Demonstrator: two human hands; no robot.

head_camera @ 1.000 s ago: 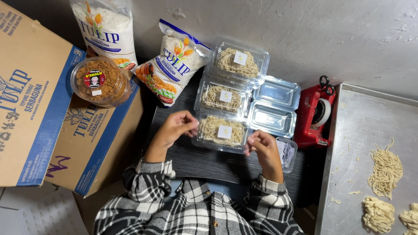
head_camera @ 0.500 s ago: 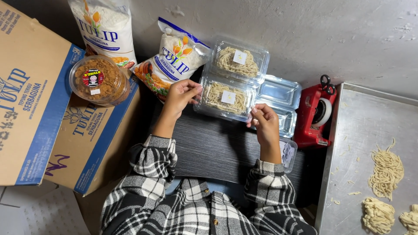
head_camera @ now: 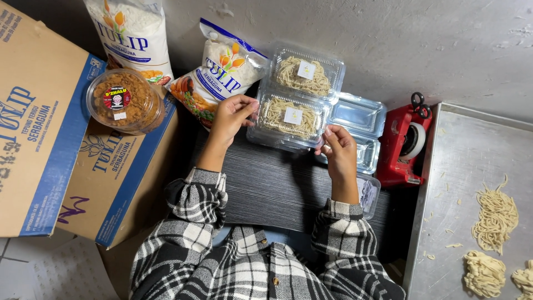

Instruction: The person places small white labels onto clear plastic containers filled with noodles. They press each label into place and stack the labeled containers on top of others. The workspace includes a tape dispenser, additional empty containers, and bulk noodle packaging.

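My left hand [head_camera: 232, 116] and my right hand [head_camera: 338, 149] hold the two short ends of a clear plastic clamshell box of pale noodles [head_camera: 288, 119] with a small yellow sticker on its lid. That box rests stacked on top of another box below it. Just beyond stands a second noodle box [head_camera: 305, 72], closed and also stickered. All this sits at the far edge of a dark ribbed board [head_camera: 277, 186] in front of me.
Empty clear trays [head_camera: 358, 116] lie to the right of the boxes. A red tape dispenser [head_camera: 404, 147] stands beside a metal tray [head_camera: 461, 183] with noodle bundles [head_camera: 495, 211]. Two flour bags [head_camera: 222, 69], a round tub of snacks [head_camera: 123, 101] and cardboard cartons [head_camera: 39, 122] fill the left.
Both hands carried the noodle box away from me, from the near part of the board onto the stack at the far edge. My arms are more stretched out now.
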